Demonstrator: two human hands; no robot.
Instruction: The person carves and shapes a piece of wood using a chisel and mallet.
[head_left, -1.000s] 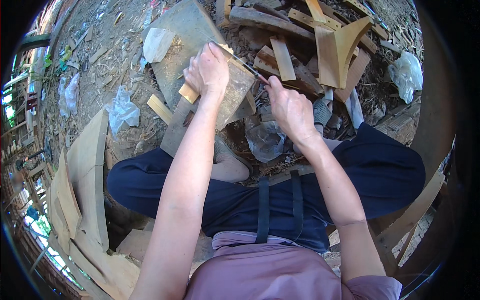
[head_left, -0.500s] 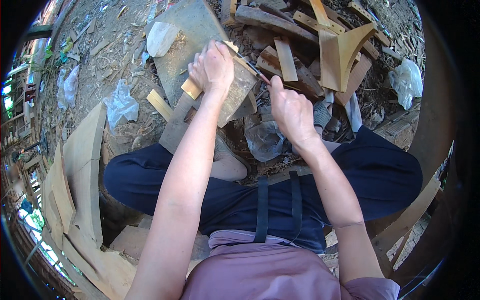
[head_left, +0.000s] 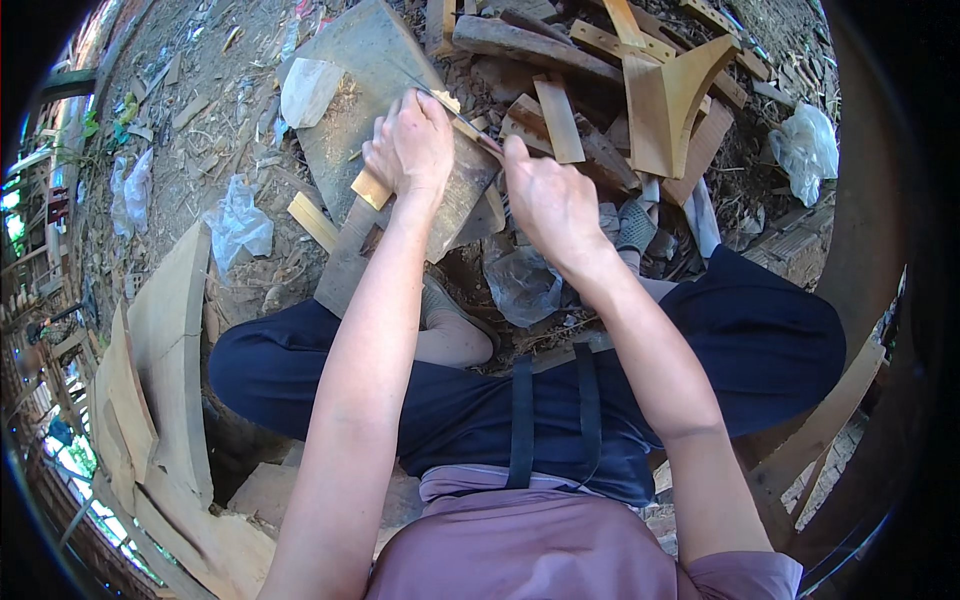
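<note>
My left hand (head_left: 412, 145) is closed around a small pale wood piece (head_left: 371, 189), pressing it onto a grey wooden board (head_left: 360, 35) in front of me. One end of the piece sticks out below the hand. In my closed right hand (head_left: 560, 210) is the reddish handle of a long, thin, dark file-like tool (head_left: 478, 133). Its narrow blade crosses the far end of the wood beside my left fingers, and the tip reaches out over the board. Whether the blade has teeth cannot be made out. Light wood dust lies on the board.
Offcuts and a curved wooden piece (head_left: 690, 100) are piled at the far right. A whitish sheet (head_left: 311, 92) lies on the board. Plastic bags (head_left: 240, 220) litter the ground. Large planks (head_left: 165, 350) lean at my left. My crossed legs (head_left: 750, 340) flank the board.
My right hand has moved left and slightly forward, sliding the tool so more of its blade shows beyond my left hand. The left hand keeps its hold on the wood; the whole view has shifted slightly.
</note>
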